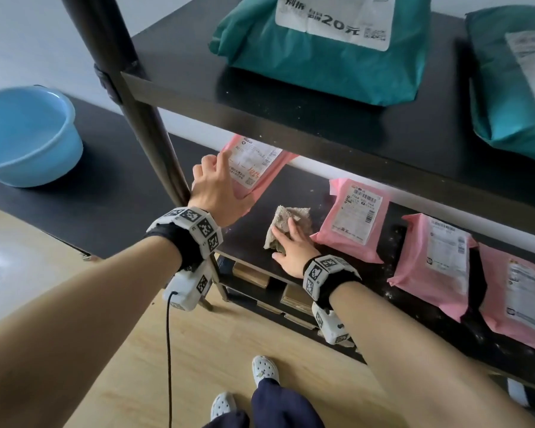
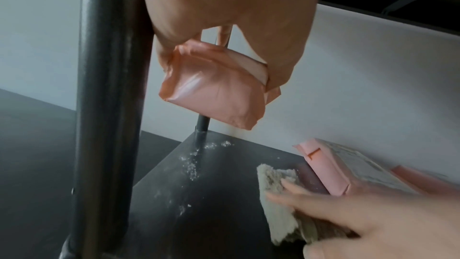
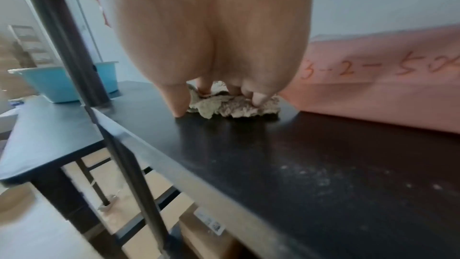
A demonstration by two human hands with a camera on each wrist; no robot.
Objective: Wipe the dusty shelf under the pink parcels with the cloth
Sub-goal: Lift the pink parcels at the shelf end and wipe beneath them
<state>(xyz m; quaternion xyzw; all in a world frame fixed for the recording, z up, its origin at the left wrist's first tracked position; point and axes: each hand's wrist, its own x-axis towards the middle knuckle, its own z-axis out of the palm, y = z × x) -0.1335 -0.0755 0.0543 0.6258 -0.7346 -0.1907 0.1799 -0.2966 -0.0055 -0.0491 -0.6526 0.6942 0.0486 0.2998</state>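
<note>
My left hand (image 1: 212, 183) holds a pink parcel (image 1: 254, 163) lifted clear of the dark shelf (image 1: 250, 242); its thumb and fingers pinch the parcel's lower edge (image 2: 211, 88). Below and to the right, my right hand (image 1: 291, 245) lies flat with straight fingers on a crumpled beige cloth (image 1: 286, 220), pressing it onto the shelf (image 3: 273, 145). The cloth (image 3: 231, 105) sits just left of a second pink parcel (image 1: 354, 219). White dust (image 2: 191, 164) speckles the shelf near the back post.
Two more pink parcels (image 1: 436, 261) (image 1: 519, 307) lie to the right on the same shelf. Teal parcels (image 1: 322, 57) rest on the shelf above. A black upright post (image 1: 142, 112) stands left of my hands. A blue basin (image 1: 25, 134) sits on a low dark table.
</note>
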